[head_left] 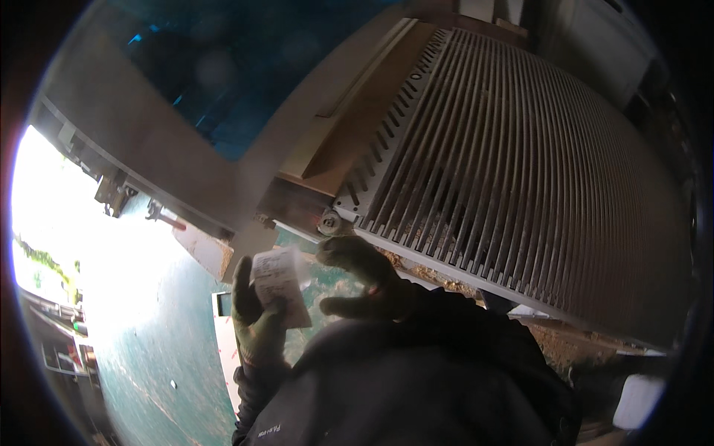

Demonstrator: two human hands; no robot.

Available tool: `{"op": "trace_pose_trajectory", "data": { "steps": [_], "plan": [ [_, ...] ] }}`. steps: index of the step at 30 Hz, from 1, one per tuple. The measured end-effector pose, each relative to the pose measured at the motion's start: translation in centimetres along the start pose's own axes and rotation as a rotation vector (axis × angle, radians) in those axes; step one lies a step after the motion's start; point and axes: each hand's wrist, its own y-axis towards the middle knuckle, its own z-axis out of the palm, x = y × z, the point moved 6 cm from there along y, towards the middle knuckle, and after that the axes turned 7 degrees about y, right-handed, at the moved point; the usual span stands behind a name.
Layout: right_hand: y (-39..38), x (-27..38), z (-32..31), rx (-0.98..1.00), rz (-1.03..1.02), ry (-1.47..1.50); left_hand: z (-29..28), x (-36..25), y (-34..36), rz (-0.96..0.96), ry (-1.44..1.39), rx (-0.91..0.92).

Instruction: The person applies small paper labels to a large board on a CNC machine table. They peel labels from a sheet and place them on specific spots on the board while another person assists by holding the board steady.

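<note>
Small white paper slip with printed lines (pixel 281 286), creased and slightly curled, sits just below and left of the frame's centre, held upright in the person's left hand (pixel 256 320). That hand wears a worn greenish work glove; its fingers (pixel 242 286) are curled partly shut around the slip's left edge and lower half, thumb side hidden behind the paper.

The right hand (pixel 355 279), also gloved, hovers just right of the slip with its fingers spread and bent in a loose claw, holding nothing. 1 fingertip appears to be near the slip's upper right corner, but whether it touches cannot be told.

Both dark-sleeved forearms rise from the lower middle of the frame, bent close to the chest, with the 2 hands near each other.

Likely risks, judged from this view: the grip is on only 1 side of a thin slip, so thick gloves could let it slide or tear, and it would flutter down to the teal floor (pixel 156 349) at lower left. Just above the hands, a large grey metal slatted machine bed (pixel 520 163) fills the upper right, with sawdust along its lower edge; a dropped slip could slide between the slats, and a sleeve could catch there.
</note>
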Motion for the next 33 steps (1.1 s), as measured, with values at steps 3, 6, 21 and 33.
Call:
{"op": "trace_pose_trajectory", "data": {
  "steps": [3,6,21,33],
  "plan": [
    [0.0,-0.5,0.5,-0.012,-0.005,0.050,-1.0,0.0,0.0,0.055,0.020,0.009],
    [-0.4,-0.9,0.9,-0.027,0.038,0.092,-2.1,0.1,-0.3,0.072,0.087,-0.049],
    [-1.4,-0.4,1.5,-0.062,0.044,0.160,-2.8,0.0,-1.4,0.076,0.094,-0.061],
    [-1.7,1.2,1.4,0.016,0.092,0.140,-1.9,0.0,-2.0,0.106,0.064,-0.068]
  ]
}}
